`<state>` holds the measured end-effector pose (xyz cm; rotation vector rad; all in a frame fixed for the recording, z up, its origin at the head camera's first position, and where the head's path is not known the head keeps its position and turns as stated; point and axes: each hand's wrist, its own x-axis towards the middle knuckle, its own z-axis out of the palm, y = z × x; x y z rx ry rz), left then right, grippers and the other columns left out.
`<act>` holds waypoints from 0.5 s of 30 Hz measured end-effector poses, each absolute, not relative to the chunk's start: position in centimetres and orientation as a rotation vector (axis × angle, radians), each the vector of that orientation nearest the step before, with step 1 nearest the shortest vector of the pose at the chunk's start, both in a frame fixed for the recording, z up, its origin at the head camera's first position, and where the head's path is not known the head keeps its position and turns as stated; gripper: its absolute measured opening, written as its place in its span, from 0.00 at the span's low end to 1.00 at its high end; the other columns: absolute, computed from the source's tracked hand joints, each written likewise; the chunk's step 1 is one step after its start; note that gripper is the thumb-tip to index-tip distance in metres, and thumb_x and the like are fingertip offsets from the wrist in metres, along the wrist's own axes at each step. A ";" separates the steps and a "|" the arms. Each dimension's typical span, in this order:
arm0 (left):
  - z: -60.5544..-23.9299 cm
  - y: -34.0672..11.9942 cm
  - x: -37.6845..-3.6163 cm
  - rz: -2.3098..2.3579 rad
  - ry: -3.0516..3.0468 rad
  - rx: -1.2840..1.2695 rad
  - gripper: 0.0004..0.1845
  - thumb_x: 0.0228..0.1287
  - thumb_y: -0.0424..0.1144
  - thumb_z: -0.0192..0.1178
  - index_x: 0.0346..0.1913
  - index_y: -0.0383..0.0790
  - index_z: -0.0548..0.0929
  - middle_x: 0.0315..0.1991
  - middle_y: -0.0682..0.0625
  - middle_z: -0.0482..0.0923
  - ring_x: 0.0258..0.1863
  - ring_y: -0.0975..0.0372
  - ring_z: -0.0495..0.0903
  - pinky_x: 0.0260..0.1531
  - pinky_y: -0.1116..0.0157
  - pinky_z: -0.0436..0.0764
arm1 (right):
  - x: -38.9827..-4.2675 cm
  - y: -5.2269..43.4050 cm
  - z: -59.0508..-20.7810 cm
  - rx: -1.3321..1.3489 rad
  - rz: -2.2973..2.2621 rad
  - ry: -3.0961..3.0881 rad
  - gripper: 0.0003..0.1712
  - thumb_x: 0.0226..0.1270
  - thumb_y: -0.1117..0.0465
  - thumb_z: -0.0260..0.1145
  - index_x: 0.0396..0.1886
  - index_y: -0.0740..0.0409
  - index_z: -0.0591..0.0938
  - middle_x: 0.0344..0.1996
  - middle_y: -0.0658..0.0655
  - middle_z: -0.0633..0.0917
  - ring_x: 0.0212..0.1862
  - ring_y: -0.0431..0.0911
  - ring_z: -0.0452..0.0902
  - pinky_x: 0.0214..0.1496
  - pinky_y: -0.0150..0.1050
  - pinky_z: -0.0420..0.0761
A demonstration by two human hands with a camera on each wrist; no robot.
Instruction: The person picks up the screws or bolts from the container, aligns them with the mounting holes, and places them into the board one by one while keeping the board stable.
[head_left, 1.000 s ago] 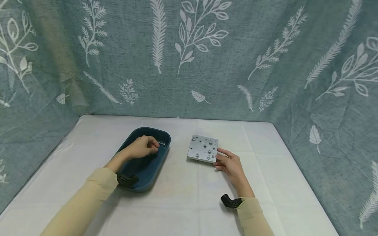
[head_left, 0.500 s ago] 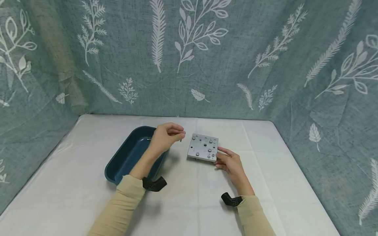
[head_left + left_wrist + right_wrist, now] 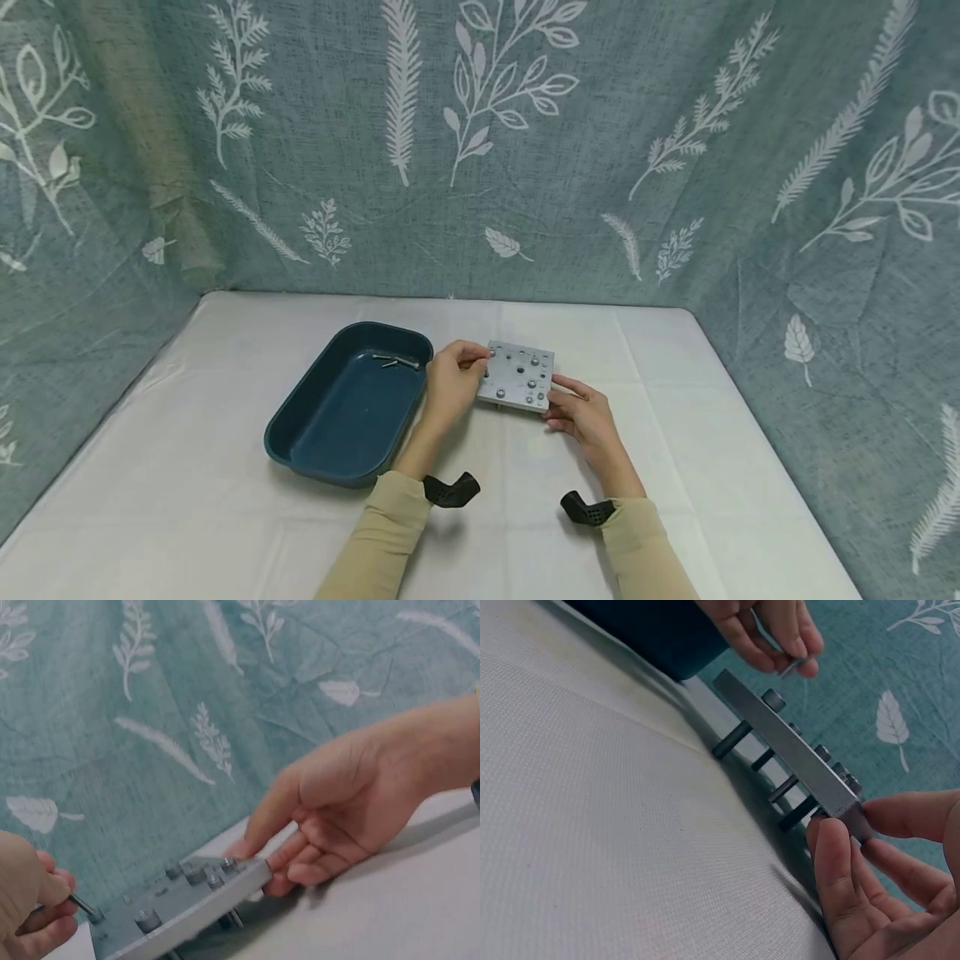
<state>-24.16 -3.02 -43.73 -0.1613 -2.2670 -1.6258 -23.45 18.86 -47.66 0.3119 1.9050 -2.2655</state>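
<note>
A square grey metal plate (image 3: pixel 517 377) stands on the white table on several bolts screwed through it (image 3: pixel 731 740). My left hand (image 3: pixel 480 360) pinches a small bolt (image 3: pixel 82 906) between thumb and fingers, right at the plate's left edge and above its top face. The same bolt (image 3: pixel 795 666) shows in the right wrist view, tilted over the plate (image 3: pixel 787 746). My right hand (image 3: pixel 561 400) grips the plate's near right corner, thumb on top and fingers underneath (image 3: pixel 840 862). Several bolt heads stick out of the plate (image 3: pixel 180 900).
A dark blue tray (image 3: pixel 300 433) lies left of the plate with a few loose bolts (image 3: pixel 397 361) at its far end. A leaf-patterned teal curtain (image 3: pixel 480 150) walls the table on three sides. Black wrist mounts (image 3: pixel 450 490) sit near both sleeves.
My left hand lifted a bolt out of the blue tray and carried it right to the plate's left edge. The right hand and the plate stayed in place.
</note>
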 end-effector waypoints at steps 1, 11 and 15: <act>-44.0 -2.9 -24.2 -1.637 -2.256 -0.157 0.04 0.64 0.26 0.64 0.39 0.36 0.86 0.36 0.48 0.85 0.36 0.58 0.83 0.39 0.60 0.81 | -23.4 18.9 -47.7 0.310 -2.265 1.906 0.24 0.66 0.69 0.67 0.62 0.61 0.78 0.41 0.62 0.85 0.29 0.47 0.82 0.31 0.36 0.83; -45.7 -2.8 -24.9 -1.670 -2.210 -0.097 0.05 0.65 0.25 0.63 0.40 0.34 0.85 0.37 0.46 0.85 0.39 0.57 0.83 0.41 0.60 0.82 | -23.6 18.9 -47.7 0.296 -2.264 1.910 0.24 0.65 0.69 0.67 0.62 0.62 0.78 0.40 0.62 0.85 0.28 0.47 0.82 0.30 0.36 0.83; -46.4 -2.8 -24.9 -1.628 -2.194 -0.116 0.05 0.64 0.24 0.63 0.41 0.34 0.85 0.38 0.46 0.85 0.39 0.56 0.83 0.40 0.59 0.82 | -23.6 19.0 -47.6 0.311 -2.262 1.908 0.24 0.66 0.69 0.66 0.62 0.61 0.78 0.40 0.63 0.85 0.28 0.47 0.81 0.29 0.36 0.83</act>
